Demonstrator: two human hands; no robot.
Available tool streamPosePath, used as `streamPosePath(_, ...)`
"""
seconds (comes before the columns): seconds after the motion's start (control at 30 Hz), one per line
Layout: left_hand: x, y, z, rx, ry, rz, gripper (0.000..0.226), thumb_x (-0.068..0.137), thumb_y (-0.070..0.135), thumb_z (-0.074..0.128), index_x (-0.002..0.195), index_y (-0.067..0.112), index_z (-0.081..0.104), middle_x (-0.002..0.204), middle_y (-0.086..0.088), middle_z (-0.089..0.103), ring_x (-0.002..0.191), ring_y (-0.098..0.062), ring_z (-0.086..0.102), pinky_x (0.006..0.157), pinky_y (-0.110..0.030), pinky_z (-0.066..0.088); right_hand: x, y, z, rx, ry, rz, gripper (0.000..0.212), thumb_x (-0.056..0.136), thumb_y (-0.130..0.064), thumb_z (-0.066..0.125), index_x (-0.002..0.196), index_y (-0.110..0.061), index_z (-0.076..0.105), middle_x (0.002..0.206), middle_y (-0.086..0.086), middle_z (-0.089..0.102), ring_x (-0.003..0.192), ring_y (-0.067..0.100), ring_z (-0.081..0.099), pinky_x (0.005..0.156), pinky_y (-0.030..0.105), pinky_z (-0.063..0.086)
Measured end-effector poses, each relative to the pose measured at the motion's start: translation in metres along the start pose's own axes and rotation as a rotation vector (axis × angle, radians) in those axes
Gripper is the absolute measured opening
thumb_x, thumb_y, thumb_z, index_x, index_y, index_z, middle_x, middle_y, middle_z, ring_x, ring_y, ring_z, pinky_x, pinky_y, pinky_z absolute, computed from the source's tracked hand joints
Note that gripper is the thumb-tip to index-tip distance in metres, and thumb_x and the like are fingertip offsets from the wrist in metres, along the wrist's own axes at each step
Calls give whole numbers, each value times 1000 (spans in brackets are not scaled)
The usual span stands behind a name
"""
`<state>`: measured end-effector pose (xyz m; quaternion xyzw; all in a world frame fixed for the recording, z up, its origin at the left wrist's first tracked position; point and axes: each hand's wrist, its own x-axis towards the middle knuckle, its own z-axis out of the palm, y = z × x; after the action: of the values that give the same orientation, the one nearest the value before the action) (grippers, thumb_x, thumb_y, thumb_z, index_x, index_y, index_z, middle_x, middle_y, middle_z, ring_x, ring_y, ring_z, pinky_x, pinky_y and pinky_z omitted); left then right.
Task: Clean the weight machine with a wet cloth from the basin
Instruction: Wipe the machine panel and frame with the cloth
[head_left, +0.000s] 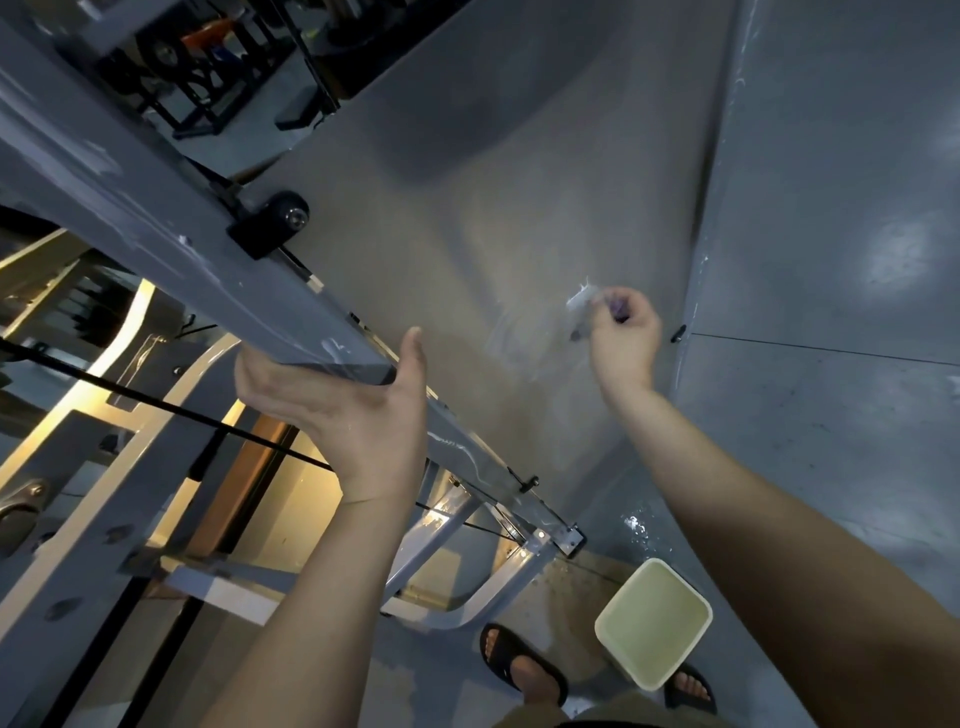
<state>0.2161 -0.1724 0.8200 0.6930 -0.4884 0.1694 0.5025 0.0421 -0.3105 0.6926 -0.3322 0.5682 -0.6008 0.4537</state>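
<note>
While our left hand (337, 410) clasps the weight machine's grey beam (156, 218) from beneath, our right hand (623, 343) pinches the cloth (619, 307) against the grey panel (467, 234); the basin (628, 591) sits on the floor (566, 587) by our sandals (519, 665).

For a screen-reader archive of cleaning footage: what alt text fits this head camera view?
A person's right hand presses a cloth to a weight machine's grey panel while the left hand grips its frame beam. Below, a basin of yellowish water sits by sandalled feet.
</note>
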Motion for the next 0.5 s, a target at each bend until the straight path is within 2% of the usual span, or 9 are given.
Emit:
streamPosePath(0.07,0,1,-1,-13,1,-5,104,77,37,89,140,-15,25,139,-35,26,132,-44,36,112,-51,42,9,-6,10,76,136,40,18,94,-5,61,80,-14,53,70,-8,44,59,3,43,67,22,45)
streamPosePath(0.1,0,1,0,-18,-1,-15,104,77,37,89,140,-15,24,139,-35,26,132,-44,35,113,-50,41,3,-4,16,47,145,27,19,92,-7,61,78,-16,52,70,-7,44,63,7,43,70,27,44)
streamPosePath(0.2,-2,2,0,-33,-2,-29,105,77,35,90,140,-17,24,140,-35,26,133,-44,36,115,-50,40,-26,12,12,-77,-94,-77,13,90,-19,64,79,-22,58,80,7,57,76,16,53,77,28,46)
streamPosePath(0.23,-2,1,0,-34,0,-23,105,76,35,90,139,-17,25,140,-35,26,132,-45,36,114,-51,40,-27,10,3,-99,-161,-96,12,92,-19,66,82,-24,62,83,7,59,77,13,55,76,24,47)
streamPosePath(0.27,-2,1,0,-33,1,-14,104,76,35,90,139,-17,25,139,-35,26,132,-46,37,113,-53,41,-18,7,-3,-100,-156,-91,11,93,-16,66,84,-21,63,81,4,58,73,7,53,73,20,45)
streamPosePath(0.33,0,0,0,-30,1,-5,103,76,35,90,139,-16,26,139,-35,26,131,-46,37,111,-54,42,4,-4,0,-21,11,-9,14,94,-11,65,82,-16,60,74,-6,51,64,2,45,69,20,43)
streamPosePath(0.4,0,0,0,-29,1,-14,104,75,33,91,140,-15,25,139,-34,26,132,-45,36,112,-53,42,3,-9,15,24,115,4,22,92,-15,64,74,-24,53,71,-11,47,67,7,45,73,27,43)
streamPosePath(0.47,-1,1,-1,-34,1,-38,104,75,31,91,141,-15,25,140,-33,25,133,-43,35,117,-49,39,-24,-7,23,-51,26,-103,21,89,-18,63,74,-29,53,77,-8,48,73,12,46,76,30,44)
streamPosePath(0.5,-2,2,-1,-32,2,-44,104,75,31,91,141,-15,25,140,-34,25,133,-43,34,118,-45,38,-36,-5,19,-69,-71,-163,17,90,-16,65,78,-26,58,82,-3,51,75,12,48,76,26,46)
